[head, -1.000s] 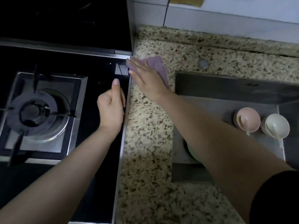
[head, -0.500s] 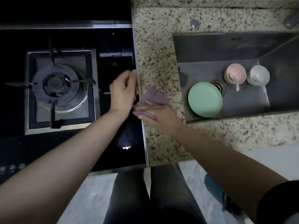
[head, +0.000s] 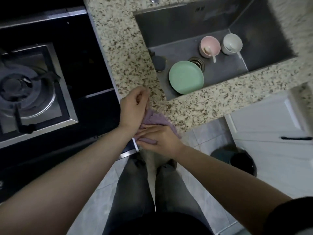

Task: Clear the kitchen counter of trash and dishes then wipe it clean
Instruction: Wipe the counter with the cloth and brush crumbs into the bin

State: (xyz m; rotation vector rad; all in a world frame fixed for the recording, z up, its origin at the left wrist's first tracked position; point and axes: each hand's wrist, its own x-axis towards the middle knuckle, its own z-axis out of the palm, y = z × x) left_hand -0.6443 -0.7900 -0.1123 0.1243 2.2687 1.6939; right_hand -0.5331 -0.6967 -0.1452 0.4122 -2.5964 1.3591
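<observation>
Lettering: none legible anywhere in view; the only marks are faint, unreadable symbols at the near left edge of the stove panel.

Bench (head: 128,53) is speckled granite, beige with dark flecks, polished, running in a strip between stove and sink and turning right along the near side of the sink. The purple cloth (head: 156,118) — soft, nappy fabric, bunched — lies at the near edge of that strip, partly overhanging it.

Right hand (head: 158,139) lies flat on the cloth, fingers straight and together, pointing left, pressing it down. Left hand (head: 133,107) sits just beyond, touching the cloth's far left edge; its fingers are loosely curled and whether they pinch the fabric cannot be told.

Sink (head: 169,24) is a square-cornered steel basin with a dull brushed finish. Inside it: a round green plate (head: 186,77), matte, lying against the near wall beside the drain; a pink bowl (head: 210,45) holding a pale spoon; a white bowl (head: 232,43) just right of it, also with a spoon.

Stove (head: 81,61) to the left is glossy black glass with a steel-framed gas burner (head: 22,85) — round, with dark pan supports.

On the tiled floor at near right stands a dark round bin (head: 237,160) before white cabinet doors.
</observation>
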